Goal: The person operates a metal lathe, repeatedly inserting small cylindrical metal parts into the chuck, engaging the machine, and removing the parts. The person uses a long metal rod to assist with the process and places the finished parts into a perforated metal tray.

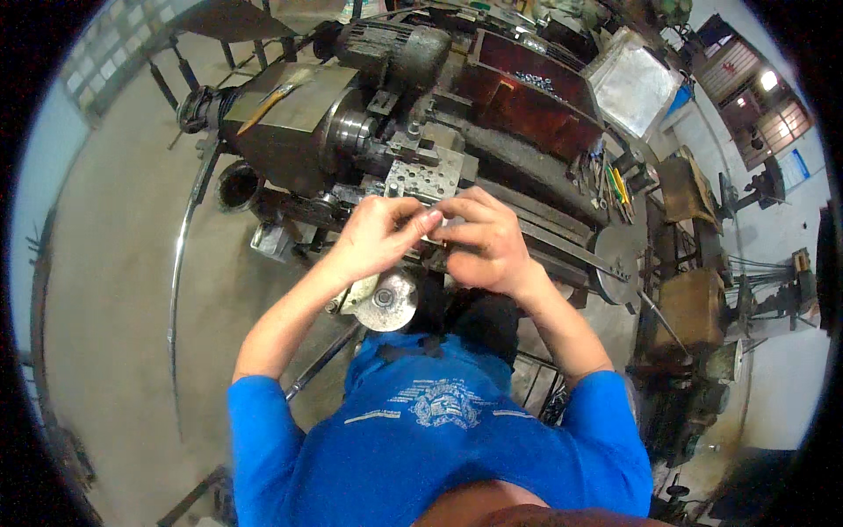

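Note:
I stand at a metal lathe (307, 123) in a blue shirt. My left hand (376, 233) and my right hand (483, 241) meet in front of my chest, fingertips pinched together on a small light metal piece (433, 230) held between them. Most of the piece is hidden by my fingers. Just beyond my hands lies the lathe's perforated metal plate (426, 178), with the chuck (347, 130) to its left. A round metal handwheel (386, 301) sits below my left hand.
A motor (395, 48) sits on top of the lathe. A red-brown tray (527, 97) lies behind it. Hand tools (610, 184) lie at the right end of the bed, near a second handwheel (619, 259). A bent metal rod (180, 255) stands on the concrete floor to the left.

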A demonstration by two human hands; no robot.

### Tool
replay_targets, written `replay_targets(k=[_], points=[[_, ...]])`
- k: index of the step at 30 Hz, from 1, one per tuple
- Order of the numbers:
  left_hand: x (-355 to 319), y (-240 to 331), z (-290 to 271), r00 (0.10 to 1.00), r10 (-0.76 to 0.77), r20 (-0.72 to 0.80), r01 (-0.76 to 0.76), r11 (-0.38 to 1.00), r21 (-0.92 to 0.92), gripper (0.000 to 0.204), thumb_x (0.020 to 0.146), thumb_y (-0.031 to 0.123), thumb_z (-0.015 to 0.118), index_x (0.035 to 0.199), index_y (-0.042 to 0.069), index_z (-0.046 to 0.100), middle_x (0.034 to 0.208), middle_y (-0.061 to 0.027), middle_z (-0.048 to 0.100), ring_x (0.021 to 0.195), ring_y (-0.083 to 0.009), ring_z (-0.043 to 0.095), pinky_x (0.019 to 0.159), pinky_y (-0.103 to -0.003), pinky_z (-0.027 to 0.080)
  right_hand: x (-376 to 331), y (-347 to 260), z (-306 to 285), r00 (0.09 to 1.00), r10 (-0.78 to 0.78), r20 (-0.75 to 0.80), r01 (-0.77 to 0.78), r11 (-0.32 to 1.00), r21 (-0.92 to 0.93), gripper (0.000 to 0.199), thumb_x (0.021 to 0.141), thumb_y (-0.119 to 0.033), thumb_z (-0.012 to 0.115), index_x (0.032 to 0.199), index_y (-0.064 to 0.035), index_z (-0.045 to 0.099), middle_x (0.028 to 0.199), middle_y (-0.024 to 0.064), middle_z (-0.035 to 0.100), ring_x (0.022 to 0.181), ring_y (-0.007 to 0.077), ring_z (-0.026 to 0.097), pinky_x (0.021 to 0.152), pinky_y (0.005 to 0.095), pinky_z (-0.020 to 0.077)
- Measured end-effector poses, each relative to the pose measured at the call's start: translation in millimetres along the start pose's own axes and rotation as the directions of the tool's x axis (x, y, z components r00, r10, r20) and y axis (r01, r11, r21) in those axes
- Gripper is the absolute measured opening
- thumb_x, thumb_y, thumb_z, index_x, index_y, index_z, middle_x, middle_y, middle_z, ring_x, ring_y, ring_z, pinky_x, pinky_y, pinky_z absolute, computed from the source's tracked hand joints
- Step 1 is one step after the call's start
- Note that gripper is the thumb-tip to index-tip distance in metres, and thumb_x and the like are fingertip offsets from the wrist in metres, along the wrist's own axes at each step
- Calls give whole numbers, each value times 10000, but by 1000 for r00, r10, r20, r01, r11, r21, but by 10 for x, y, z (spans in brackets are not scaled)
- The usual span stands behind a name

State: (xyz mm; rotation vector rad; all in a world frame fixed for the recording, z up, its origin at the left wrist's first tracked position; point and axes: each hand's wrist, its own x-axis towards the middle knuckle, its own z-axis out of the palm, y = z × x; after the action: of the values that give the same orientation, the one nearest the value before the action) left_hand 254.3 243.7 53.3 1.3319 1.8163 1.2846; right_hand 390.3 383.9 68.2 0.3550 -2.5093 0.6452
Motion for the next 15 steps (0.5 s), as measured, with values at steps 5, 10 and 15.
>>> replay_targets(k=[5, 10, 15], points=[[-232, -48, -660, 977, -22, -210, 28, 999, 28, 274, 836, 239, 567, 945, -12, 596, 625, -65, 578, 549, -96, 530, 518, -263, 429, 604, 314, 117, 998, -47, 44, 52, 992, -113, 314, 523, -198, 613, 816, -106, 678, 992, 97, 603, 886, 299, 511, 761, 387, 442], [-826, -386, -1562, 840, -48, -541, 151, 977, 148, 278, 843, 168, 566, 1048, -20, 562, 694, -30, 551, 574, -85, 527, 533, -234, 426, 1043, 991, 463, 932, 295, 210, -181, 882, -435, 358, 504, -203, 592, 843, -159, 701, 1043, 17, 619, 987, 256, 475, 820, 383, 394], [-1775, -988, -2253, 639, -130, -758, 468, 848, 249, 303, 837, 199, 563, 1043, -23, 567, 648, -43, 537, 565, -108, 522, 537, -248, 415, 1208, 1181, 673, 841, 438, 318, -243, 830, -501, 391, 489, -198, 584, 861, -216, 702, 1017, -49, 629, 975, 229, 470, 836, 455, 359]])
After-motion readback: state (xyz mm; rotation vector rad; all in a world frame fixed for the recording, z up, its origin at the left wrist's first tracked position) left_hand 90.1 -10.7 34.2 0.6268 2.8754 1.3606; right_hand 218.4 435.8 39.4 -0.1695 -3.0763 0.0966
